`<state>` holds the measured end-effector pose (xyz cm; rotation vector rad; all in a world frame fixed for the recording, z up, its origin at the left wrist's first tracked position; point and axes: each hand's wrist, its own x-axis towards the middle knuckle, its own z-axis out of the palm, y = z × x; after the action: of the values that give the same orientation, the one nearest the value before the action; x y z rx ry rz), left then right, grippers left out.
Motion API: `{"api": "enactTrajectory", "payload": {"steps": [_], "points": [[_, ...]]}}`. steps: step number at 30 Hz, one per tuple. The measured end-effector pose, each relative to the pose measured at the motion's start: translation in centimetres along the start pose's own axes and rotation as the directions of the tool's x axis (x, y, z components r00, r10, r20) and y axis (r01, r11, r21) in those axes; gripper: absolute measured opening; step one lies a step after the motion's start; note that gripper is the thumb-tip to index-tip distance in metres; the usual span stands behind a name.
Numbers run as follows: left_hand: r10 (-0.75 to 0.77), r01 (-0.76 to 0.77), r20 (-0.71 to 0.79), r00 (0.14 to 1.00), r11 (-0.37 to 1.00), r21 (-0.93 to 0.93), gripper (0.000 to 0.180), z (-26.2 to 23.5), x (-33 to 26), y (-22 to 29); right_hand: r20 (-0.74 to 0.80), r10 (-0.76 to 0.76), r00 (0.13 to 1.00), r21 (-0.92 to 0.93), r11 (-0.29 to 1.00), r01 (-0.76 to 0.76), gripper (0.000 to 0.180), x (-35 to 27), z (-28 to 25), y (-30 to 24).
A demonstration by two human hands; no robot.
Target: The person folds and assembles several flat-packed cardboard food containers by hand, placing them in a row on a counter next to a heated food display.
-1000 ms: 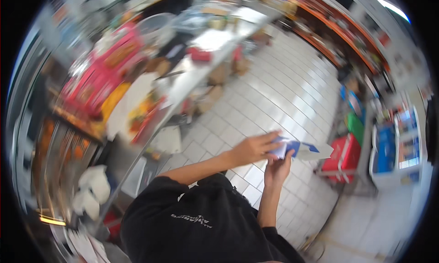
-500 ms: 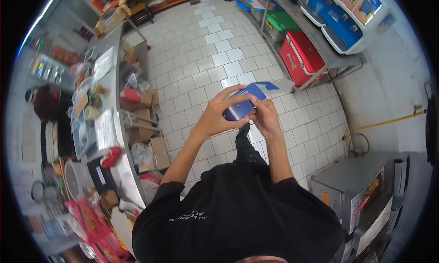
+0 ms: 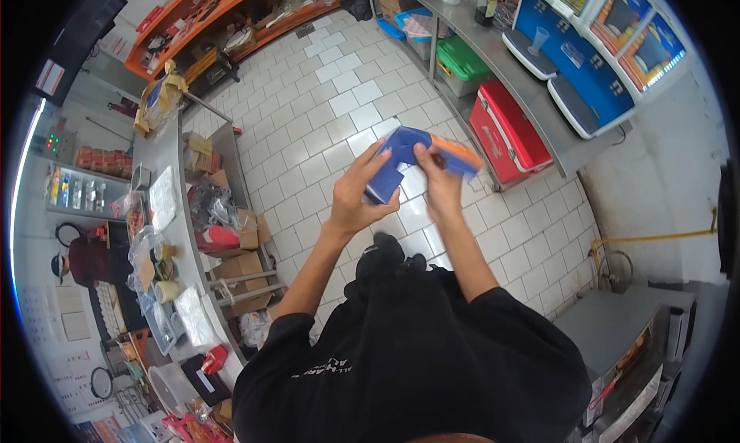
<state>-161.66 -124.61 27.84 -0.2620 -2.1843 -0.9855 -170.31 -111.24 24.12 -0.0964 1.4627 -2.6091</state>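
Observation:
A blue cardboard box (image 3: 384,184), partly unfolded with a gap along its near side, is held up in front of me over the floor. My left hand (image 3: 356,190) grips its left side, fingers behind and thumb at the lower edge. My right hand (image 3: 439,185) holds the right part with the thumb pressed on the card. An orange and blue portion sticks out past the right hand, smeared by motion. Whether anything is inside the box I cannot tell.
A cluttered steel table (image 3: 168,231) runs along the left. At right, a red cooler (image 3: 493,131) and a green-lidded bin (image 3: 465,65) sit below a steel counter (image 3: 493,46). A grey metal appliance (image 3: 617,320) stands near right. Another person (image 3: 89,259) is at far left.
The box has been turned and spread wider between my hands, so an orange part now shows on the right. My right hand has shifted slightly. The view has moved.

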Motion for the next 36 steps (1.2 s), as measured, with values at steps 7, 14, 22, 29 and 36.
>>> {"api": "enactTrajectory", "payload": {"steps": [7,14,22,29,36], "points": [[-0.154,0.154,0.006,0.988,0.987,-0.036,0.049,1.2,9.5,-13.1,0.242,0.411,0.879,0.188,0.869,-0.458,0.031,14.6,5.0,3.4],[-0.591,0.466,-0.161,0.791,0.751,-0.468,0.038,2.4,20.5,-27.0,0.049,-0.155,0.987,-0.629,0.762,0.151,0.043,34.0,6.0,13.1],[-0.608,0.470,-0.314,0.729,0.778,-0.416,0.036,7.5,31.9,-38.8,0.079,0.056,0.995,-0.475,0.880,-0.012,0.051,50.0,9.6,17.1],[-0.805,0.392,-0.436,0.402,0.581,-0.713,0.028,8.6,41.9,-51.3,0.260,0.159,0.952,-0.356,0.933,-0.059,0.061,63.5,11.0,16.4],[-0.585,0.506,-0.456,0.671,0.810,-0.295,0.027,13.0,50.4,-56.8,-0.034,0.303,0.952,-0.419,0.861,-0.289,0.048,78.8,12.8,16.7]]}}
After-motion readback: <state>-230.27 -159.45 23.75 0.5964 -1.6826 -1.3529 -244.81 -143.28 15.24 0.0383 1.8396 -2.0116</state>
